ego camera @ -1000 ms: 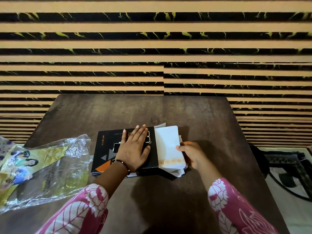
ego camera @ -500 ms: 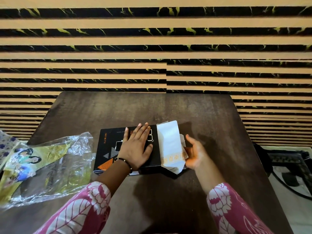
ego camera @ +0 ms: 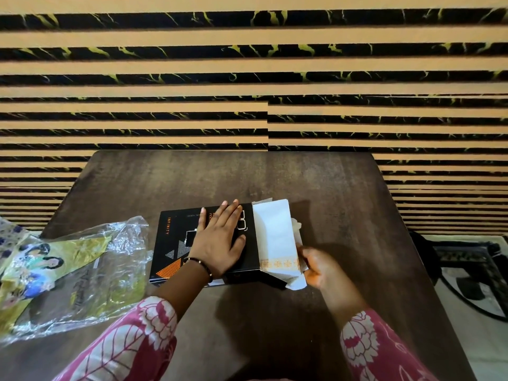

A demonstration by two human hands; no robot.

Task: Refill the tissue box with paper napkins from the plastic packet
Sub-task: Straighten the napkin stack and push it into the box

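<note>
Paper napkins (ego camera: 276, 237), white stack, light, soft, easily creased, protruding from right end of black tissue box (ego camera: 176, 243) at mid-surface; left hand (ego camera: 220, 240) flat, fingers straight, pinning box; right hand (ego camera: 320, 268) touching stack's near corner, grip unclear; best pushed squarely by its end.

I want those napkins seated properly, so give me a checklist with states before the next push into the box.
1. Left hand flat on the black cardboard tissue box, steadying it: ok.
2. Right hand on the white paper napkin stack: ok.
3. Napkins fully inside the box: not ok, they stick out of its right end.
4. Stack edges aligned: not ok, corners splay.
5. Clear plastic packet emptied: cannot tell.
</note>
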